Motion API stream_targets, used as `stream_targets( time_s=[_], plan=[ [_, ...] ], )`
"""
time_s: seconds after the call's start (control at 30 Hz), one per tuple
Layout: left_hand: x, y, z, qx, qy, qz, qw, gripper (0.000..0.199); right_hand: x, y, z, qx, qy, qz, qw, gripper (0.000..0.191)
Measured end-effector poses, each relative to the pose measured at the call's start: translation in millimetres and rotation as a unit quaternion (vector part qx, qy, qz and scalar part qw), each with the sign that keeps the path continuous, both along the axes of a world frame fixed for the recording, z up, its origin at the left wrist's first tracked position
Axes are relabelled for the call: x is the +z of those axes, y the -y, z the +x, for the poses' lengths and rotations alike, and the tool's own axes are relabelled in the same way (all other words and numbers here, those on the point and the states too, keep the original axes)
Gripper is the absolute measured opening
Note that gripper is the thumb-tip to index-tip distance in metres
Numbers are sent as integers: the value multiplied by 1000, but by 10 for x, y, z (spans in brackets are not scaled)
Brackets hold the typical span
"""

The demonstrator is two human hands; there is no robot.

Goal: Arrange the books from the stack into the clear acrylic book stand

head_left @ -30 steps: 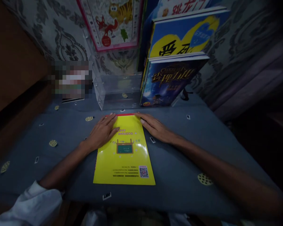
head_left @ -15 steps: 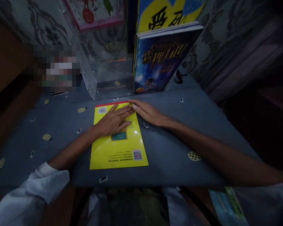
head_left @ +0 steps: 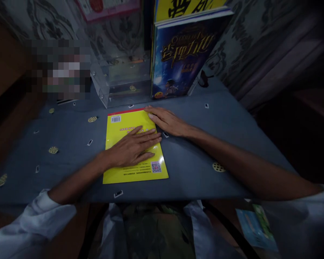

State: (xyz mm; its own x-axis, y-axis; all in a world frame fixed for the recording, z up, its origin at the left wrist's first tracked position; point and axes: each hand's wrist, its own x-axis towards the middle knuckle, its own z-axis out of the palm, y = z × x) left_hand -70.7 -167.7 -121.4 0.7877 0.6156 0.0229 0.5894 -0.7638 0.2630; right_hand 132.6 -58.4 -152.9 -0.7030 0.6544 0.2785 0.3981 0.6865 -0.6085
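A yellow book (head_left: pixel 115 138) with a red strip along its far edge lies flat on the table, its barcode at the far left corner and a QR code near the close right corner. Flat across its middle rests my left hand (head_left: pixel 135 146), fingers stretched toward the right edge and covering part of the printing. My right hand (head_left: pixel 166 120) is at the book's far right corner, its fingertips touching that edge and its palm side over the cloth. Its fingers are extended, and neither hand grips anything.
Behind the book stands a clear acrylic rack (head_left: pixel 104 91) holding a dark blue book (head_left: pixel 180 61) and other books upright. A grey-blue cloth (head_left: pixel 70 165) with pineapple prints covers the table. A blurred-out patch (head_left: pixel 67 73) hides things at the back left.
My left hand has slid down the yellow book toward me and slightly right, uncovering pink print. My right hand stays at the far right corner. The whole view has shifted a little.
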Motion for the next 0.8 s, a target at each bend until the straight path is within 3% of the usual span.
stream_targets(
  time_s=[0.27,0.53,0.67,0.8],
  plan=[
    [67,448,132,-60,4,-10,998,48,-15,-6,-8,1,4,19,1000,64],
    [136,568,165,-57,8,-29,998,48,-88,35,-23,6,47,77,996,56],
    [65,383,5,4,34,-2,999,53,-157,32,-31,-5,77,122,989,54],
    [-46,-10,-456,156,23,50,986,49,-165,13,-34,-6,88,138,987,52]
  ],
)
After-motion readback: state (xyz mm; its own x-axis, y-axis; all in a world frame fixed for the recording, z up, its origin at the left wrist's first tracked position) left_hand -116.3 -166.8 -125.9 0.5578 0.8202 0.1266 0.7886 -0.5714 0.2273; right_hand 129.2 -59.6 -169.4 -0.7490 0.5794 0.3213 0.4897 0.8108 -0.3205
